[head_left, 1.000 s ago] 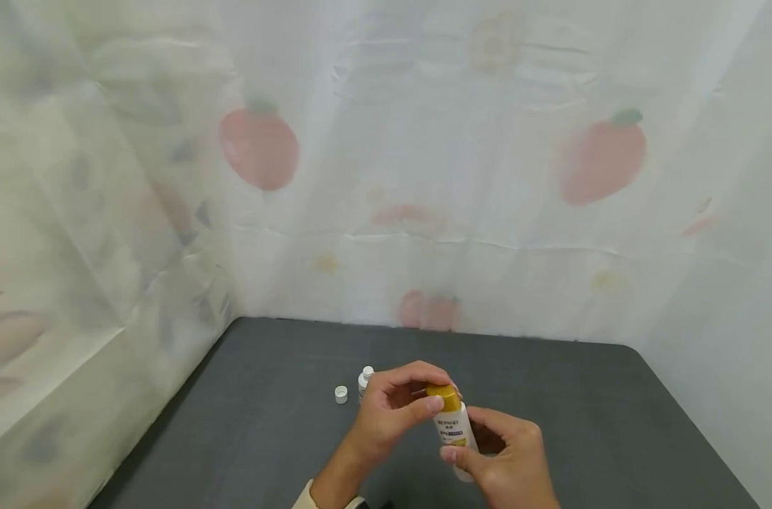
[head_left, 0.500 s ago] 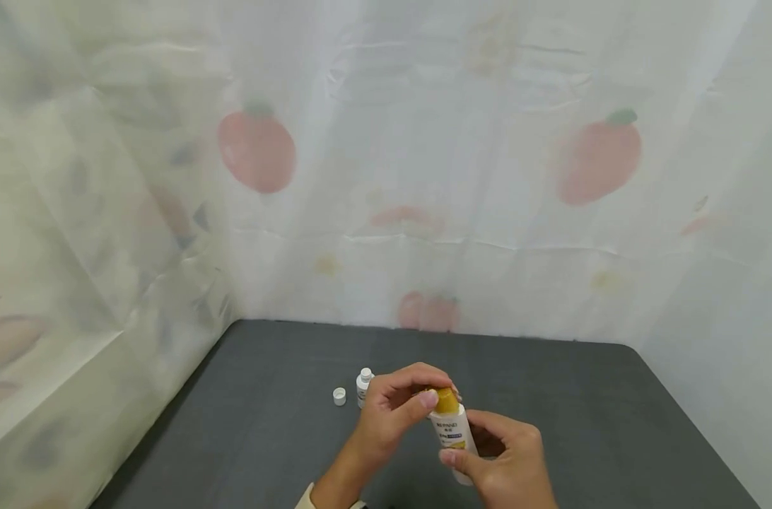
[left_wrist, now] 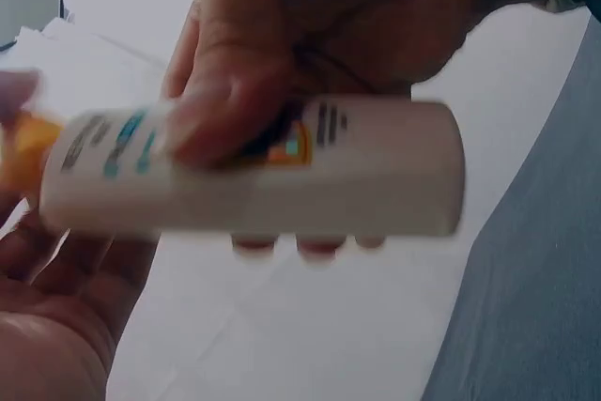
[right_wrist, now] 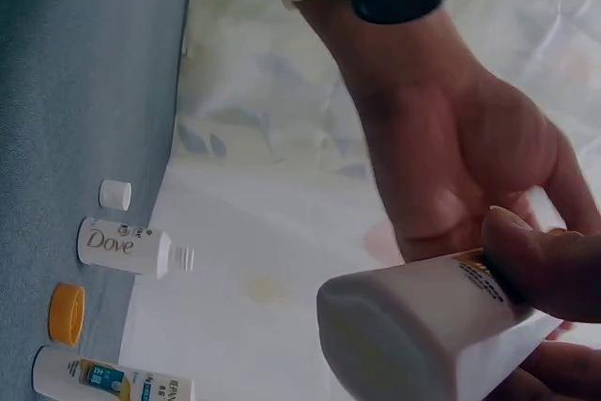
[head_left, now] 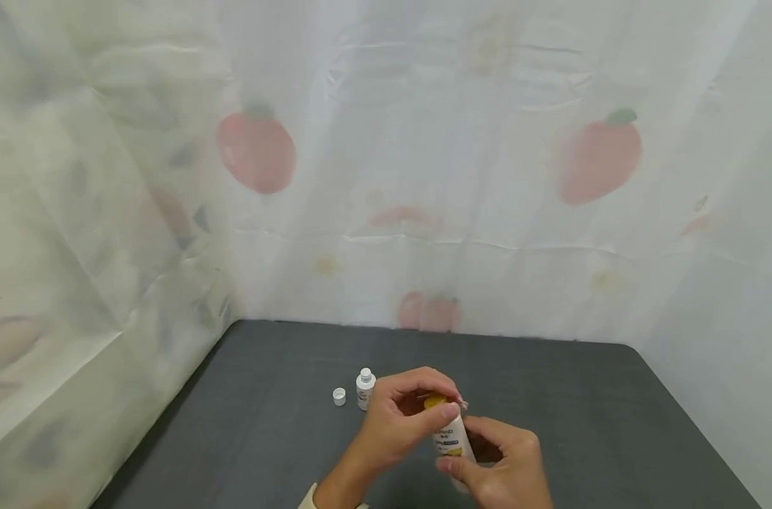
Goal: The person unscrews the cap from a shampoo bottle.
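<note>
My right hand (head_left: 510, 459) grips a white bottle (head_left: 452, 442) with printed lettering, held tilted above the table. Around its yellow cap (head_left: 433, 401) curl the thumb and fingers of my left hand (head_left: 399, 417). The cap is still at the bottle's top, partly covered by those fingers. In the left wrist view the bottle's body (left_wrist: 376, 166) lies across the picture, with the orange-yellow cap (left_wrist: 33, 152) blurred at the left edge. The bottle's base (right_wrist: 385, 345) faces the camera in the right wrist view, where my right thumb (right_wrist: 549, 269) presses its side.
Left of my hands, a small white Dove bottle (head_left: 364, 389) stands uncapped on the dark table (head_left: 265, 438), beside a white cap (head_left: 339, 396). The right wrist view also shows an orange cap (right_wrist: 67, 314) and another white bottle (right_wrist: 113, 377). Patterned sheeting (head_left: 386, 177) surrounds the table.
My left thumb has moved right across the yellow cap, and that hand has turned and dropped slightly. My right hand keeps the bottle nearly in place. More of the Dove bottle shows.
</note>
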A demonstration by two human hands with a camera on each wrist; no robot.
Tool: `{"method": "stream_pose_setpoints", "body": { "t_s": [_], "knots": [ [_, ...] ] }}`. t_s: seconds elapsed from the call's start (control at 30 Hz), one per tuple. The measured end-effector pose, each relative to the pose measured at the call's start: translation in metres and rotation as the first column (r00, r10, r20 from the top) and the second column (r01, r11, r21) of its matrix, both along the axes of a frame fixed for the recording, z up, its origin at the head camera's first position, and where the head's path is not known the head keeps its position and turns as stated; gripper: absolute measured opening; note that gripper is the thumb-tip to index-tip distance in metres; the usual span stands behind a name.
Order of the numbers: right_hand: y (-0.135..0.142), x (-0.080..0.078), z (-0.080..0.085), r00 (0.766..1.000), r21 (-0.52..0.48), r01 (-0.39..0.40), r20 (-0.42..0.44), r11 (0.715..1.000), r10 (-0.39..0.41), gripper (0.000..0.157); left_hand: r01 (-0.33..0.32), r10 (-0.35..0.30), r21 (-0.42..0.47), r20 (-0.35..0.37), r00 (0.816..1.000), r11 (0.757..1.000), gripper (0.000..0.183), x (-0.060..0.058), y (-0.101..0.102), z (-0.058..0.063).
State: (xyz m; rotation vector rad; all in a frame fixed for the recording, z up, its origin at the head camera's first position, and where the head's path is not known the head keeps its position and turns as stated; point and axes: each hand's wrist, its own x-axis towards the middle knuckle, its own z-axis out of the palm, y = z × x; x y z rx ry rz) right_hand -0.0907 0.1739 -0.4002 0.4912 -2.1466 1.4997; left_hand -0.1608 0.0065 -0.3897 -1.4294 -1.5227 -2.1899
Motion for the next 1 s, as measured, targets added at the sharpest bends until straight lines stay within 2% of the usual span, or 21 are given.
{"method": "stream_pose_setpoints", "body": {
  "t_s": [0.1, 0.23, 0.37, 0.47, 0.57, 0.8, 0.87, 1.0],
  "knots": [
    [0.0016, 0.0001, 0.0020, 0.999, -0.003, 0.035, 0.039, 0.999, -0.035, 0.036, 0.027, -0.027, 0.004, 0.043, 0.999, 1.000, 0.018, 0.0004, -0.0047, -0.0023],
    [0.0024, 0.0008, 0.0014, 0.995, 0.012, 0.048, 0.090, 0.999, -0.049, 0.035, 0.021, -0.021, 0.008, 0.067, 0.997, 1.000, 0.020, 0.0013, -0.0052, -0.0011],
    [0.0003, 0.0021, -0.0011, 0.999, 0.033, 0.008, 0.052, 0.999, -0.010, 0.033, 0.034, -0.034, 0.018, 0.019, 0.999, 0.999, 0.018, 0.0011, 0.0000, 0.0015],
    [-0.0012, 0.0026, -0.0010, 1.000, 0.038, 0.005, 0.007, 0.999, -0.005, 0.033, 0.009, -0.009, 0.004, 0.003, 1.000, 1.000, 0.015, 0.0018, 0.0025, 0.0034],
    [0.0003, 0.0031, 0.0011, 1.000, 0.026, 0.026, 0.001, 0.999, -0.026, 0.034, -0.012, 0.012, -0.008, 0.014, 1.000, 1.000, 0.013, 0.0030, 0.0025, 0.0038],
    [0.0052, 0.0007, 0.0050, 0.995, 0.017, 0.082, 0.053, 0.996, -0.083, 0.038, -0.040, 0.041, -0.014, 0.077, 0.996, 0.999, 0.019, 0.0026, -0.0035, 0.0024],
    [0.0057, 0.0001, 0.0048, 0.997, 0.032, 0.067, 0.033, 0.997, -0.068, 0.038, -0.039, 0.039, -0.009, 0.080, 0.996, 0.999, 0.020, 0.0023, -0.0019, 0.0033],
    [0.0045, -0.0002, 0.0031, 1.000, 0.050, 0.011, -0.020, 0.999, -0.010, 0.037, -0.012, 0.012, 0.007, 0.020, 1.000, 1.000, 0.017, 0.0027, 0.0018, 0.0062]
  ]
}}
